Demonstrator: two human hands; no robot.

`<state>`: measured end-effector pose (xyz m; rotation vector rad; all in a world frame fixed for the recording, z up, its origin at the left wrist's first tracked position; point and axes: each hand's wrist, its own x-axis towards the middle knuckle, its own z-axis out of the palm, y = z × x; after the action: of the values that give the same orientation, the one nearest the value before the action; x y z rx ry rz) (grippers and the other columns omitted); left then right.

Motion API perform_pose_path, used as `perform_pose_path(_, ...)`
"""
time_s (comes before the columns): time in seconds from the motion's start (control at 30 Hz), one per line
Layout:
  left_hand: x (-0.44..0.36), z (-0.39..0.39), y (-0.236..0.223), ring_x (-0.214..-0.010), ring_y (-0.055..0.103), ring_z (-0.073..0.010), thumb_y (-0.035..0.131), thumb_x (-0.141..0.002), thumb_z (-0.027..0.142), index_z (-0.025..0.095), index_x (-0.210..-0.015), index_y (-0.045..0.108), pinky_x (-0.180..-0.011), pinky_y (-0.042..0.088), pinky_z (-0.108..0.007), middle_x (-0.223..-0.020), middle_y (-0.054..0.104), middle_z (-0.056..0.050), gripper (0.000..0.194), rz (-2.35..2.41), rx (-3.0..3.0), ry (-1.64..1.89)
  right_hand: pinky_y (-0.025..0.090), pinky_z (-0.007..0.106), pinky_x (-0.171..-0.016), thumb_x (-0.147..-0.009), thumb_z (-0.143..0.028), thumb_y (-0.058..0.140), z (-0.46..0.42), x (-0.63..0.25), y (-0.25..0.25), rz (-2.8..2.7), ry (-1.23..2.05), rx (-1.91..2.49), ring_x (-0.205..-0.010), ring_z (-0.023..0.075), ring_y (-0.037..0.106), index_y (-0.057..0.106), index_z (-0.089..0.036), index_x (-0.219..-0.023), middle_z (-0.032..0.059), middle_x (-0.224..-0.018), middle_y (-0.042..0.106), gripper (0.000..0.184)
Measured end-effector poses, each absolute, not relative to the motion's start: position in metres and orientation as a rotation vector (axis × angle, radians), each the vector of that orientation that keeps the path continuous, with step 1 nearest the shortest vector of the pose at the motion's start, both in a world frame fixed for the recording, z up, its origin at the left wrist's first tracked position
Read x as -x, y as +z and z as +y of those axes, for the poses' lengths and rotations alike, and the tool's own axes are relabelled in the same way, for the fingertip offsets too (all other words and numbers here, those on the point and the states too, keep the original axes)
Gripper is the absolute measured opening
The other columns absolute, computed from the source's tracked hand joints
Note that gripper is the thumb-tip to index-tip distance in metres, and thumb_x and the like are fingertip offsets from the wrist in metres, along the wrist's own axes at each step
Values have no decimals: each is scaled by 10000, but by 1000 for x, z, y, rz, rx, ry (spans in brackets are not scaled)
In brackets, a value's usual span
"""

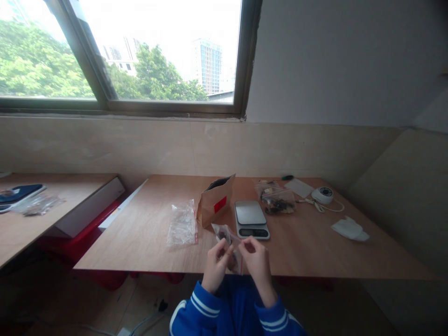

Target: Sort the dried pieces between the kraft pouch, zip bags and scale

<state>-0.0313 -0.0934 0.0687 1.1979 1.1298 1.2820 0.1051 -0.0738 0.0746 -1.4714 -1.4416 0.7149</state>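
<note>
A small clear zip bag [238, 261] with dark brown pieces inside is held between both hands at the table's front edge. My left hand [216, 262] pinches its left side, fingers curled. On the other side, my right hand [256, 259] grips the bag near its red-lined edge with thumb and forefinger. Just beyond the hands sits a kitchen scale [250, 219] with a bare silver plate. Left of it a brown paper pouch [215, 205] with a red label stands upright, its top open. Further left lies a pack of clear plastic bags [182, 224].
Behind the scale on the right lie filled zip bags [276, 197], a white sheet [299, 187], a round white device with a dark grille [322, 195] and its cable. A crumpled white cloth or tissue [350, 228] lies far right. A second table [70, 200] stands left, past red stools [80, 240].
</note>
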Motion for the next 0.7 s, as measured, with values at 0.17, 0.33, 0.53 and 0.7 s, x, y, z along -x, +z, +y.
perform_pose_path(0.17,41,-97,79,-543,490,-122,567,-804,469,178,-587,489,-591,383,-258,-525,517,3,371,1091,-1206,1257,518,303,-617,-736,-399,588,-60,-141,86,-1161,579,1457,-654,219,659,622,-169,-740,69,-693,693,233)
perform_pose_path(0.33,37,-81,54,-713,570,-167,510,-800,564,153,-773,621,-666,445,-289,-781,621,-68,427,946,-986,1456,530,296,-569,-731,-468,624,-62,-132,102,-994,769,1300,-587,197,653,599,-169,-755,50,-640,682,301)
perform_pose_path(0.53,17,-58,21,-1086,570,-254,632,-720,543,189,-1160,599,-939,434,-385,-1207,612,-110,566,718,-633,1351,520,264,-522,-687,-484,686,-54,-110,91,-869,1083,1148,-537,166,635,605,-161,-737,32,-613,668,337)
perform_pose_path(0.7,13,-38,15,-1080,596,-291,610,-763,506,117,-1177,604,-1010,400,-450,-1138,654,-152,569,523,-471,1196,553,329,-633,-694,-522,663,-48,-104,65,-1033,1111,1195,-692,219,673,672,-147,-845,95,-769,713,404)
